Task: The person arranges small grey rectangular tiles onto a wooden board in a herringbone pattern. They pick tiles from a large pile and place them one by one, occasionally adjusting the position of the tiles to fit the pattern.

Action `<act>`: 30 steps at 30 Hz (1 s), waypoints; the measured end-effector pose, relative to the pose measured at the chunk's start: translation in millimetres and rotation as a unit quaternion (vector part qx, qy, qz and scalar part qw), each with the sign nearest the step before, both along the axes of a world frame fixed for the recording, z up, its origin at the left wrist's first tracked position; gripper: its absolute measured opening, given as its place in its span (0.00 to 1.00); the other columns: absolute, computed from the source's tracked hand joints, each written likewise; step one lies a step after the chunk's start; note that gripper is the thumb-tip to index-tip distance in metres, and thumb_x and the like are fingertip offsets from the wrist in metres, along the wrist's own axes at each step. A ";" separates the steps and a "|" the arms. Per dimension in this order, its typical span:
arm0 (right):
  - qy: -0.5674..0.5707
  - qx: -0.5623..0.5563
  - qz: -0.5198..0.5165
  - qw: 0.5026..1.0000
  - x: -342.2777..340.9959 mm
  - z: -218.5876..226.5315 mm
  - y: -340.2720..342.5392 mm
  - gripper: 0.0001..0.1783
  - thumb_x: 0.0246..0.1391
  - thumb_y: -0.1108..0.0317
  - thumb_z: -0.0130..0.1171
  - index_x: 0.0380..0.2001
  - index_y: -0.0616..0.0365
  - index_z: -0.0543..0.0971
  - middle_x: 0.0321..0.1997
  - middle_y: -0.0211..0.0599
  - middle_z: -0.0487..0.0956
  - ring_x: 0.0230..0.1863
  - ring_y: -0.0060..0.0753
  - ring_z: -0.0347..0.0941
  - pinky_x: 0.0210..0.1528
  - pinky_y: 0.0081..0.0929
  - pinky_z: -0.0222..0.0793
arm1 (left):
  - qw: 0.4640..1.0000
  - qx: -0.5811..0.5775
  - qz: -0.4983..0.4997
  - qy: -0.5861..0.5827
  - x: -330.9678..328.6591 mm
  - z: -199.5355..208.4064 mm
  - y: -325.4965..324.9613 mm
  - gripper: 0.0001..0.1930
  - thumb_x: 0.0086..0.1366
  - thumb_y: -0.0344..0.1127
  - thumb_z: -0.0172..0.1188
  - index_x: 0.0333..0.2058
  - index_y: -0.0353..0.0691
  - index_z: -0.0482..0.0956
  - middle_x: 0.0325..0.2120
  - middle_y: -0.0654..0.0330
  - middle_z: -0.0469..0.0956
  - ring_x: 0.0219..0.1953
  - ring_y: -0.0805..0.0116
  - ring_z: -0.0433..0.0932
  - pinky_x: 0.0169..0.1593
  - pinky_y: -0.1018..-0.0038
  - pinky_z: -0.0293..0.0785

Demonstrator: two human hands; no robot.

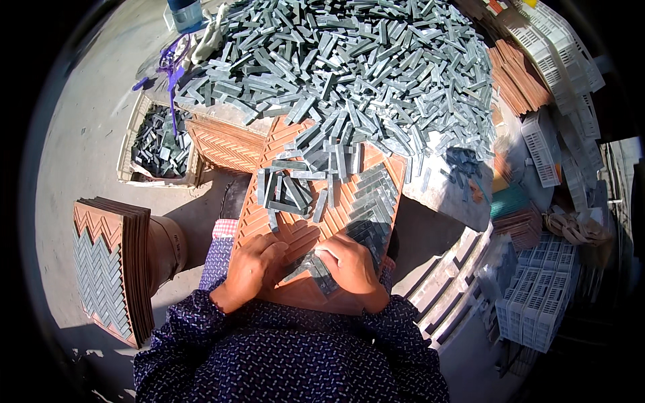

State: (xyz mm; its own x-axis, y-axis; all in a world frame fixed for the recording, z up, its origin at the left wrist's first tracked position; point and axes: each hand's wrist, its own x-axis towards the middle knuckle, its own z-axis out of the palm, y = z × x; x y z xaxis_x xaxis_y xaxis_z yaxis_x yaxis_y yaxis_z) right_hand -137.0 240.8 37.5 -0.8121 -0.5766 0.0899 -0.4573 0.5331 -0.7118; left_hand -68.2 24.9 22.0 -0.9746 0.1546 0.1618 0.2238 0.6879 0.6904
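An orange-brown herringbone mould tray point(295, 293) leans across my lap toward the pile. Grey-green stone strips point(369, 208) fill zigzag slots along its right side. Several loose strips point(287, 191) lie jumbled on its upper part. My left hand point(250, 270) rests at the tray's left edge, its fingers bent inward over the slots; whatever they pinch is hidden. Curled over the lower strips, my right hand point(353, 266) has its fingertips down by the dark laid pieces. I cannot make out what is between them.
A large heap of stone strips point(349, 60) covers the slab ahead. A crate of dark pieces point(161, 144) stands at left, above stacked trays point(101, 269) on a round support. White plastic crates point(537, 289) and a slatted pallet point(447, 285) are at right.
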 end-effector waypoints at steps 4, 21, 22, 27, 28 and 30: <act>0.059 0.042 -0.080 0.994 -23.3 1.8 -25.6 0.15 0.46 0.68 0.65 0.35 0.60 0.72 0.31 0.44 0.76 0.32 0.50 0.75 0.32 0.40 0.71 | 0.994 -0.068 0.030 0.083 -27.4 7.8 5.0 0.14 0.55 0.27 0.58 0.42 0.35 0.77 0.40 0.56 0.75 0.42 0.56 0.73 0.46 0.66 0.71; -0.063 0.062 -0.021 0.996 0.0 2.7 16.4 0.10 0.48 0.75 0.57 0.36 0.61 0.72 0.29 0.49 0.76 0.34 0.55 0.74 0.37 0.46 0.69 | 0.999 0.045 0.017 -0.017 -7.7 -2.2 10.6 0.10 0.56 0.27 0.61 0.39 0.36 0.77 0.32 0.51 0.77 0.34 0.49 0.78 0.36 0.63 0.74; -0.052 0.082 -0.014 0.995 -0.6 2.5 15.4 0.10 0.48 0.75 0.57 0.36 0.61 0.71 0.31 0.49 0.75 0.36 0.55 0.73 0.38 0.46 0.68 | 0.998 0.056 0.016 -0.026 -7.9 -1.5 10.3 0.09 0.57 0.27 0.61 0.38 0.35 0.76 0.32 0.51 0.77 0.34 0.49 0.78 0.36 0.62 0.74; 0.000 0.070 -0.003 0.998 -15.4 6.6 2.7 0.15 0.48 0.77 0.58 0.42 0.60 0.74 0.36 0.49 0.77 0.38 0.54 0.74 0.40 0.42 0.70 | 0.993 0.070 0.069 -0.072 -7.8 8.6 11.4 0.08 0.56 0.27 0.62 0.35 0.36 0.79 0.31 0.52 0.77 0.33 0.49 0.78 0.36 0.65 0.74; -0.004 0.051 0.002 0.999 -20.1 7.1 1.3 0.17 0.47 0.78 0.59 0.44 0.60 0.75 0.38 0.49 0.78 0.38 0.54 0.74 0.41 0.40 0.71 | 0.991 0.084 0.072 -0.079 -8.3 7.5 11.3 0.07 0.55 0.27 0.62 0.35 0.36 0.79 0.31 0.52 0.78 0.33 0.50 0.78 0.36 0.65 0.74; -0.045 0.019 0.040 0.998 -28.1 0.8 5.3 0.18 0.47 0.79 0.59 0.45 0.60 0.75 0.39 0.49 0.78 0.40 0.54 0.74 0.42 0.39 0.71 | 0.988 0.101 0.074 -0.089 -8.0 5.1 11.7 0.07 0.55 0.27 0.62 0.35 0.35 0.79 0.31 0.52 0.78 0.34 0.50 0.78 0.37 0.66 0.74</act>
